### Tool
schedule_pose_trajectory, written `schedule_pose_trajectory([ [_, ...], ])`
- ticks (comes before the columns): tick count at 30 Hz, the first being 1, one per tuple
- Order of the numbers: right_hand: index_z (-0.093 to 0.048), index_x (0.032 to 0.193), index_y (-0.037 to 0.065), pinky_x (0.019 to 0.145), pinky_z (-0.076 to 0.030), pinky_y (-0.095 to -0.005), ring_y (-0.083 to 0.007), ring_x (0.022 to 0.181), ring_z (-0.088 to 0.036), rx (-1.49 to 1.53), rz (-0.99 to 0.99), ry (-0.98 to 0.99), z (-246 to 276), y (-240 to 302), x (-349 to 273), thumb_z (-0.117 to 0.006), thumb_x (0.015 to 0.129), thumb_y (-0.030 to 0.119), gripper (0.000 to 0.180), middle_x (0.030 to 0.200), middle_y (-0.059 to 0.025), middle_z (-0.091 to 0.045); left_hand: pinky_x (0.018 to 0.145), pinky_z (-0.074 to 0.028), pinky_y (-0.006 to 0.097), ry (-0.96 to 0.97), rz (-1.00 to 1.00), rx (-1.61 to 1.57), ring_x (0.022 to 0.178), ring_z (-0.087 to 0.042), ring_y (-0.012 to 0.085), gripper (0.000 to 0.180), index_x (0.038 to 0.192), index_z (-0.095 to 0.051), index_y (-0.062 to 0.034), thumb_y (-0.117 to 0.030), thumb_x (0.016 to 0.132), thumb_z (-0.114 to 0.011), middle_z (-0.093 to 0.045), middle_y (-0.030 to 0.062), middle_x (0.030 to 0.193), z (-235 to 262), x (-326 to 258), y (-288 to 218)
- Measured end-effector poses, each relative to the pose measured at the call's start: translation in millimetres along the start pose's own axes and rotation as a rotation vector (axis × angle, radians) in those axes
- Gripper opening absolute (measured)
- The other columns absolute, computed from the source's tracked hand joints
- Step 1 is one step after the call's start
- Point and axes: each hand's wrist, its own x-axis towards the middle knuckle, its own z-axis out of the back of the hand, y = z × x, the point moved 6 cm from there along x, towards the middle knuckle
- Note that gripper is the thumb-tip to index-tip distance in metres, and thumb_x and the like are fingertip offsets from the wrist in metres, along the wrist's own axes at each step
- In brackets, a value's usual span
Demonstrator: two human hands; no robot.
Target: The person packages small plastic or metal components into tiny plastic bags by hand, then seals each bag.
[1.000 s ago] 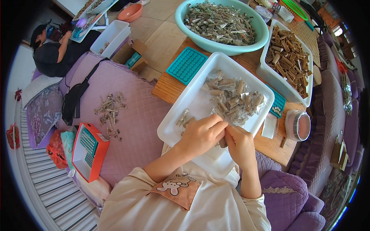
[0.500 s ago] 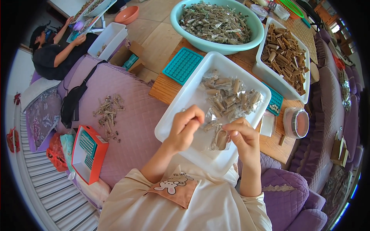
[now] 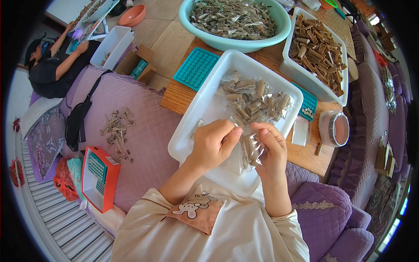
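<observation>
My right hand (image 3: pixel 273 150) pinches a small clear plastic bag (image 3: pixel 252 150) with brown curved pieces inside it. Close to the top of that bag is my left hand (image 3: pixel 214 146), its thumb and fingers pressed together; whatever they grip is hidden. Both hands are over the near part of a white tray (image 3: pixel 176 148). Farther back in this tray lies a heap of similar bagged brown pieces (image 3: pixel 253 98). A small clear packet (image 3: pixel 197 125) rests by the tray's left side, partly behind my left hand.
Behind the tray stand a light-green basin (image 3: pixel 187 22) of small packets and a white bin (image 3: pixel 286 65) of brown pieces. Teal moulded trays (image 3: pixel 196 68) flank my tray. A round clear tub (image 3: pixel 334 128) sits right. At far left, a person (image 3: pixel 56 65) works.
My hands have come closer together, the left moving right toward the bag. The bag now hangs more upright between them. The view has shifted slightly.
</observation>
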Motion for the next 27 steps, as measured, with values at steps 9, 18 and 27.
schedule_pose_trajectory([
  [9,-0.047,0.075,0.001,0.048,-0.046,-0.0263,-0.0136,0.053,-0.045,0.901,-0.273,0.289,-8.9,-23.3,2.8,-0.042,0.081,0.010,0.012,0.059,-0.0012,-0.037,0.034,-0.026,0.021,-0.072,-0.725,0.371,0.040,-0.034,0.0098,0.023,0.069,-0.047,-0.0070,-0.024,0.078,-0.060,-0.033,-0.0024,0.051,-2.3,-14.6,-18.8],
  [18,-0.037,0.055,0.008,0.044,-0.036,-0.0262,-0.0112,0.048,-0.036,0.386,-0.481,0.219,1.6,-31.5,5.2,-0.046,0.075,0.014,0.023,0.056,0.0005,-0.032,0.038,-0.028,0.019,0.369,-1.075,0.367,0.046,-0.033,0.0079,0.022,0.063,-0.041,-0.0138,-0.023,0.077,-0.056,-0.024,-0.0028,0.055,-13.2,-17.6,-25.4],
  [27,-0.047,0.058,0.003,0.041,-0.028,-0.0209,-0.0045,0.046,-0.035,-0.628,0.235,-0.147,38.4,20.4,41.7,-0.053,0.079,0.010,0.023,0.055,0.0033,-0.042,0.043,-0.039,0.023,0.752,-0.766,0.261,0.053,-0.046,0.0119,0.018,0.062,-0.045,-0.0110,-0.020,0.070,-0.058,-0.041,-0.0011,0.054,-34.6,-25.0,3.3],
])
